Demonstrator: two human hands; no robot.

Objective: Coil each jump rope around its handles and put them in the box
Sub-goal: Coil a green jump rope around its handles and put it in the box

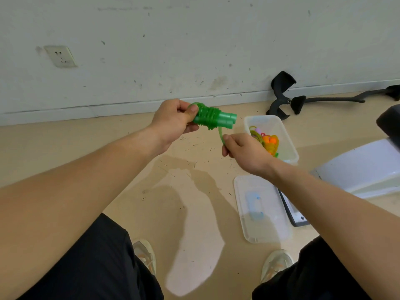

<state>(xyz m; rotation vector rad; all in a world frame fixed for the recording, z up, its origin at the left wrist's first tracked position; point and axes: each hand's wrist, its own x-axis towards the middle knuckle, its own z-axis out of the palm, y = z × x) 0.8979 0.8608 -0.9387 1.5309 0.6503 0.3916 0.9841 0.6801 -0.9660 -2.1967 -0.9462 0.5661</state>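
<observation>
My left hand (pixel 175 121) grips one end of a green jump rope (pixel 213 118) whose two handles lie side by side with the cord wound around them in many turns. A short loose end of the green cord (pixel 220 135) curves down from the bundle into my right hand (pixel 244 150), which pinches it just below and right of the handles. Behind my right hand, a clear plastic box (pixel 283 137) stands on the floor holding coiled ropes in orange, yellow and pink (pixel 268 141).
The box's clear lid (pixel 259 208) lies on the floor near my right foot, beside a dark flat device (pixel 292 211). Black chair parts (pixel 283 94) lie along the wall at right. A white curved object (pixel 363 167) sits at far right. A wall socket (pixel 60 56) is upper left.
</observation>
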